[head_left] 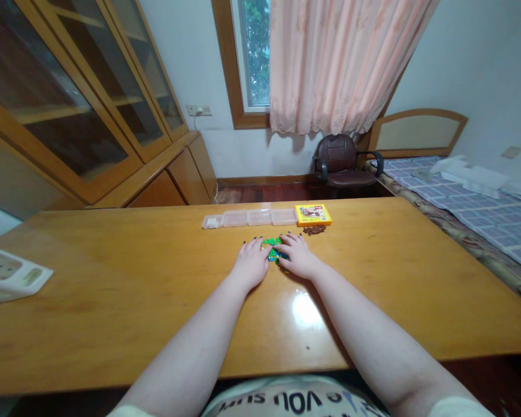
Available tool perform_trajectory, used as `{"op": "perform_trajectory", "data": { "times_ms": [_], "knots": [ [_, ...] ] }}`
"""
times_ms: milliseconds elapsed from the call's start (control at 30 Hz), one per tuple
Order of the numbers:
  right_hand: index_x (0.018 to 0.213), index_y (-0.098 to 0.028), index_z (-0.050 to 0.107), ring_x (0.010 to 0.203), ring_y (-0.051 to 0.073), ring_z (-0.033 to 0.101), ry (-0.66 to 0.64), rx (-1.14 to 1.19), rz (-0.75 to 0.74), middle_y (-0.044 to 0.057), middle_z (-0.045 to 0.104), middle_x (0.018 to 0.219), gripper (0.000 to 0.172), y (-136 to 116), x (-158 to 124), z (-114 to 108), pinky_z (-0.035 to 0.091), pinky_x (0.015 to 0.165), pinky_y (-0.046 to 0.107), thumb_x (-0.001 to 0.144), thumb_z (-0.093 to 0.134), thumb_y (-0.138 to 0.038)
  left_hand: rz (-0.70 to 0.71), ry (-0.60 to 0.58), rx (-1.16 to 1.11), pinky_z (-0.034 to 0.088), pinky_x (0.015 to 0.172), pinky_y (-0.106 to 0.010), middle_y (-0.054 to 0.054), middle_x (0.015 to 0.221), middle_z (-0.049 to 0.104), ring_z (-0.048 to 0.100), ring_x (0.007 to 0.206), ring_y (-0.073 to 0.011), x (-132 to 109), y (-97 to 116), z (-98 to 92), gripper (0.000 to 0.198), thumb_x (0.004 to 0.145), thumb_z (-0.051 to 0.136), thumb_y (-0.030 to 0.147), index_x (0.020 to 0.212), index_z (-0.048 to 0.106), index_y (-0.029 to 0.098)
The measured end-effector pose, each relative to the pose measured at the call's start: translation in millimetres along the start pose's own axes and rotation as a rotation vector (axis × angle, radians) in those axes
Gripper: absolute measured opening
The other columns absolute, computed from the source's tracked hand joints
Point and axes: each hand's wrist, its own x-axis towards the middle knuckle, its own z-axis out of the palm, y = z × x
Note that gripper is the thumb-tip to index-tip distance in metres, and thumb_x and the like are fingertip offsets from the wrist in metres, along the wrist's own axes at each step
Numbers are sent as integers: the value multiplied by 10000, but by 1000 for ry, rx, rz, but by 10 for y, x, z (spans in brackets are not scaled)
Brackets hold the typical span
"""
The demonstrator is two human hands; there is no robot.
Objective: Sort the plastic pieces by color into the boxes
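Small green and blue pieces form a low heap on the wooden table, between and partly beneath my hands. Their exact kind is too small to make out. My left hand lies over the heap's left side with its fingers stretched out. From the right, my right hand rests on the pieces, fingers spread and palm down. Neither hand grips anything that I can see. Just beyond my right fingertips is a pile of small brown pieces.
A row of clear plastic trays runs along the far part of the table, beside a yellow box. A white plastic object stands at the left edge. Behind the table are a brown armchair and a bed.
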Motion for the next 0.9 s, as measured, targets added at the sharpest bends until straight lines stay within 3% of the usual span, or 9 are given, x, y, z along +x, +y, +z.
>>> {"op": "perform_trajectory", "data": {
  "times_ms": [333, 567, 767, 900],
  "knots": [
    [1213, -230, 595, 1336, 296, 282, 46, 30, 28, 102, 429, 1405, 375, 2, 6, -28, 178, 1091, 524, 859, 521, -329, -15, -8, -28, 306, 1069, -471, -111, 1405, 434, 399, 1284, -274, 4, -9, -13, 354, 885, 464, 275, 1227, 551, 254],
    [1226, -275, 593, 1339, 330, 273, -6, 23, -11, 93, 388, 1440, 387, -9, 4, -19, 178, 1073, 569, 851, 537, -355, -27, -9, -15, 308, 1066, -477, -114, 1382, 461, 406, 1274, -281, 4, -22, -12, 352, 879, 467, 271, 1215, 566, 236],
    [1128, -246, 654, 1325, 319, 305, 35, 34, 0, 84, 464, 1382, 311, -7, 8, -28, 189, 1077, 558, 864, 518, -339, -61, 4, 1, 309, 1072, -467, -114, 1354, 491, 410, 1270, -277, 5, -3, -44, 296, 867, 472, 262, 1109, 624, 186],
    [1055, -235, 683, 1302, 310, 341, 65, 45, 0, 78, 514, 1334, 269, 7, 10, -36, 217, 1069, 549, 867, 517, -332, -19, 16, -8, 312, 1068, -473, -100, 1366, 482, 413, 1270, -271, -6, 17, -76, 321, 863, 473, 243, 1149, 618, 229]
  ]
}}
